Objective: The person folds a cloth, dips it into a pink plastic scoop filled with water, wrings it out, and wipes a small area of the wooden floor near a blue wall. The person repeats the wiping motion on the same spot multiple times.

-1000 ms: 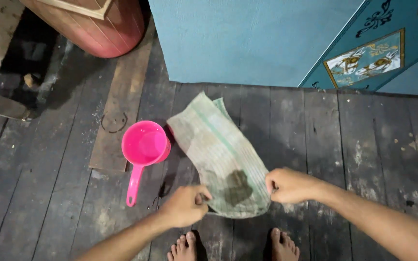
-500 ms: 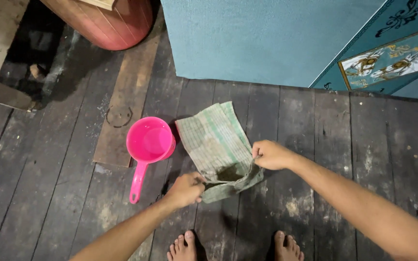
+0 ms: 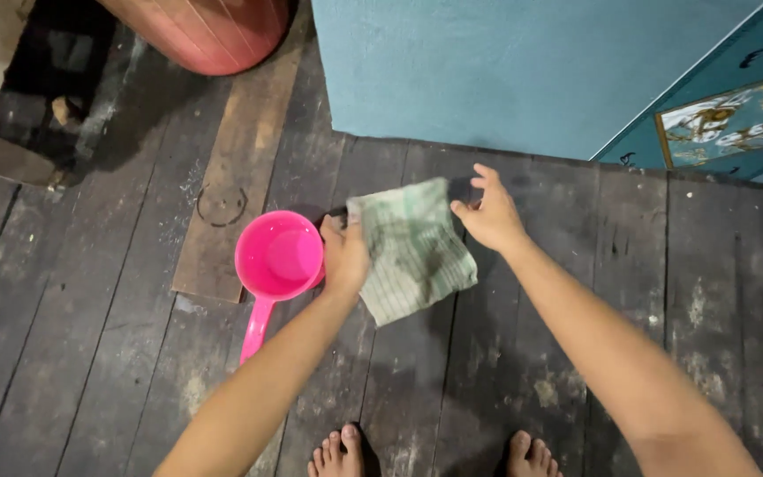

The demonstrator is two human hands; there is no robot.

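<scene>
Cloth (image 3: 412,252) now folded over, left hand (image 3: 344,256) gripping its left edge, right hand (image 3: 490,215) open beside it.

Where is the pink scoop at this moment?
In the head view the pink scoop stands on the dark wooden floor, left of centre, just left of the left hand that holds the folded cloth.

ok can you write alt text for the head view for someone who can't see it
Seen from above, a person's left hand and right hand hold a folded, stained green-striped cloth over a dark wooden plank floor. A pink plastic dipper sits just left of the cloth, a blue wall stands behind, and bare toes show at the bottom edge.
</scene>
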